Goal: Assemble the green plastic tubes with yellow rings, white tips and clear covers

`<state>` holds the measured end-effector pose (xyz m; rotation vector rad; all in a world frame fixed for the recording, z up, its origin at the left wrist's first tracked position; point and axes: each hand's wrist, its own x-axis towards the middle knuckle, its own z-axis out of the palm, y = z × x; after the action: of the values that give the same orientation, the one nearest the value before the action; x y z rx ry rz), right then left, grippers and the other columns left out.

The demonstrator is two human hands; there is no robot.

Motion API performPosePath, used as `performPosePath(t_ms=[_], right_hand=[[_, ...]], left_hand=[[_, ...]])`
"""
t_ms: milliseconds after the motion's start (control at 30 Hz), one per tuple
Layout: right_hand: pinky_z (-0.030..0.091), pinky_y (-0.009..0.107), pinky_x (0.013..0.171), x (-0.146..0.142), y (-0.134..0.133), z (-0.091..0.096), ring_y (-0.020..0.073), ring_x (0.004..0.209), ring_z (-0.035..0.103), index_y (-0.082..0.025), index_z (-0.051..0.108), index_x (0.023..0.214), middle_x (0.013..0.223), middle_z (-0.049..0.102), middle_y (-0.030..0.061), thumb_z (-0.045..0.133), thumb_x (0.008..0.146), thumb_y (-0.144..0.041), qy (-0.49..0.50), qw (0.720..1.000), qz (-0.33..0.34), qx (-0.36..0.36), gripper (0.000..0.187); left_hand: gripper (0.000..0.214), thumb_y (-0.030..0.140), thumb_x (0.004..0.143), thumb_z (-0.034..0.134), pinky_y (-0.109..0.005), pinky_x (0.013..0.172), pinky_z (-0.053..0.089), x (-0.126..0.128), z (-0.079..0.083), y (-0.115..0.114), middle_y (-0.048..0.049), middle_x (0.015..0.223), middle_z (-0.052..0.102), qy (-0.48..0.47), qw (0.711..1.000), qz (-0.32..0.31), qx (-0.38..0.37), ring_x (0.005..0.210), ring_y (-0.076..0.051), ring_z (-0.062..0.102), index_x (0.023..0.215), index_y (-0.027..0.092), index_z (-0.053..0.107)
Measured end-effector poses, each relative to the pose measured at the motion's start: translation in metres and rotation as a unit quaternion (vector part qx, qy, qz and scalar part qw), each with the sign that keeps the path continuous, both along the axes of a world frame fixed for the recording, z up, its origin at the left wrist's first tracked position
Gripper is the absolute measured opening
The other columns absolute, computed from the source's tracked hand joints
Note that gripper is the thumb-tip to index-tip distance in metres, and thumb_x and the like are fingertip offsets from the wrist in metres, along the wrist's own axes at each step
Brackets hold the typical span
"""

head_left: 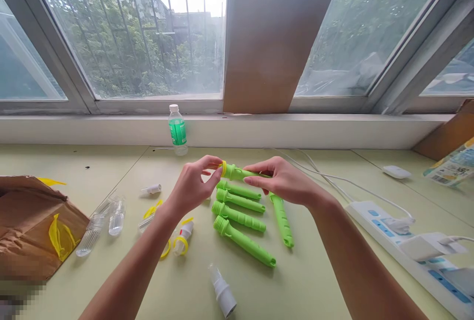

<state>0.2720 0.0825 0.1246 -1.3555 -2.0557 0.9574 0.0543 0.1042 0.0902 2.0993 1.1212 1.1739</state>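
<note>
My right hand (283,180) grips a green plastic handle (239,172) held level above the table. My left hand (194,183) pinches a yellow ring (223,167) at the handle's threaded left end. Below them several more green handles (240,217) lie side by side on the pale green table (303,280), and one more green handle (282,220) lies at an angle to their right. Left of the row lie clear tubes (116,216), yellow rings (151,210) and small white caps (184,233). A white spray part (223,292) lies near the front.
A small water bottle (177,131) stands by the window ledge. An open cardboard box (33,226) with yellow pieces sits at the left. A white power strip (414,251) with plugs and cables runs along the right. A cardboard sheet (270,38) leans on the window.
</note>
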Motion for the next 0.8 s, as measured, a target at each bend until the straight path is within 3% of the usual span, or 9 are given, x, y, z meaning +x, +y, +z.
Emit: performPosePath(t_ms=[233, 500, 800], right_hand=[[0.032, 0.024, 0.048, 0.001, 0.000, 0.002, 0.0117, 0.056, 0.036, -0.019, 0.074, 0.087, 0.061, 0.045, -0.0016, 0.057, 0.081, -0.047, 0.019, 1.000, 0.012, -0.010, 0.034], [0.033, 0.024, 0.044, 0.001, -0.004, 0.007, 0.0099, 0.051, 0.037, -0.016, 0.072, 0.077, 0.061, 0.049, -0.0007, 0.058, 0.081, -0.045, 0.039, 0.999, 0.028, -0.024, 0.032], [0.033, 0.023, 0.041, 0.001, -0.003, 0.003, 0.0088, 0.047, 0.043, -0.015, 0.073, 0.087, 0.063, 0.056, 0.0007, 0.060, 0.082, -0.045, 0.072, 0.997, 0.025, -0.024, 0.033]], left_hand=[[0.024, 0.037, 0.086, 0.055, -0.027, 0.072, 0.055, -0.004, 0.000, -0.001, -0.0046, 0.102, 0.071, 0.007, 0.999, -0.016, -0.029, 0.089, -0.020, 0.069, 0.101, 0.021, 0.062], [0.030, 0.040, 0.083, 0.061, -0.031, 0.084, 0.055, -0.011, 0.001, 0.004, -0.0079, 0.103, 0.072, -0.054, 0.989, -0.099, -0.098, 0.095, -0.021, 0.068, 0.102, 0.017, 0.064], [0.031, 0.038, 0.081, 0.064, -0.034, 0.087, 0.053, -0.016, 0.003, 0.005, -0.0108, 0.104, 0.070, -0.091, 0.973, -0.137, -0.159, 0.097, -0.022, 0.067, 0.101, 0.015, 0.062]])
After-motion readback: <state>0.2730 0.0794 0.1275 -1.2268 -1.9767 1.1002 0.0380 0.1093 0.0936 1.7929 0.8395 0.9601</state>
